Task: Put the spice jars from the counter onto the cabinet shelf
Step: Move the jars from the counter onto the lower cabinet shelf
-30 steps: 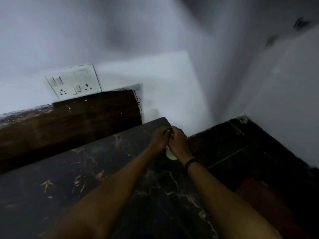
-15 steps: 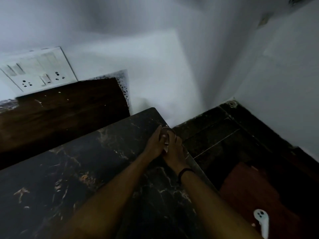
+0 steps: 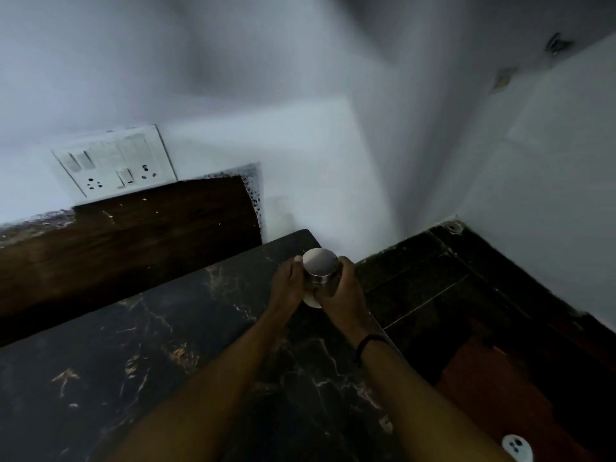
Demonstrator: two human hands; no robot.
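While the left hand (image 3: 289,284) and right hand (image 3: 343,291) clasp the steel spice jar (image 3: 320,268), its smooth sides look slippery; gripping below the lid seems safest.

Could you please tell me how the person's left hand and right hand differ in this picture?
The left hand grips the left side of the steel-lidded jar; the right hand wraps its right side. The right wrist wears a dark band; the left wrist is bare. Both curl round the same jar, above the dark marble counter's far corner.
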